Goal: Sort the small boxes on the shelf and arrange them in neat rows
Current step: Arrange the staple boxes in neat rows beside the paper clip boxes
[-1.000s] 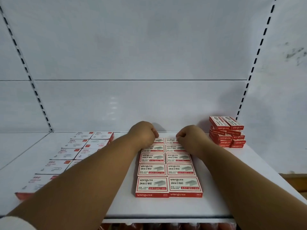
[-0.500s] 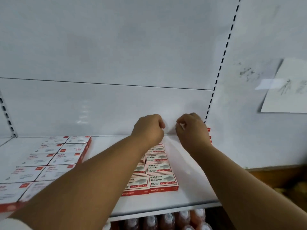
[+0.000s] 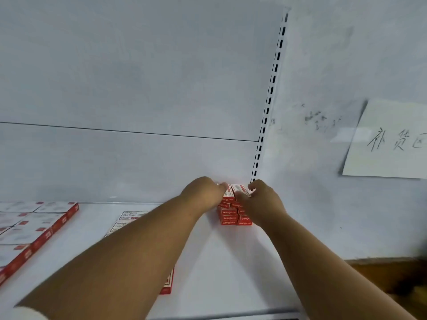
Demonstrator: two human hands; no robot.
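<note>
A stack of small red staple boxes (image 3: 228, 217) stands at the shelf's back right corner, two boxes wide and several high. My left hand (image 3: 202, 192) curls its fingers onto the stack's top left box (image 3: 227, 194). My right hand (image 3: 262, 200) pinches the top right box (image 3: 239, 188) between thumb and fingers. The flat double row of white-and-red boxes (image 3: 129, 215) lies mid-shelf, mostly hidden under my left forearm. A red box end (image 3: 166, 285) shows at its near end.
Another flat group of white-topped red boxes (image 3: 34, 225) fills the left of the white shelf (image 3: 219, 262). A slotted upright (image 3: 270, 95) rises behind the stack. A handwritten paper note (image 3: 392, 139) hangs on the right wall. A brown wooden surface (image 3: 388, 273) lies lower right.
Both hands left the far end of the middle double row and moved right to the red stack in the corner. The view swung right with them.
</note>
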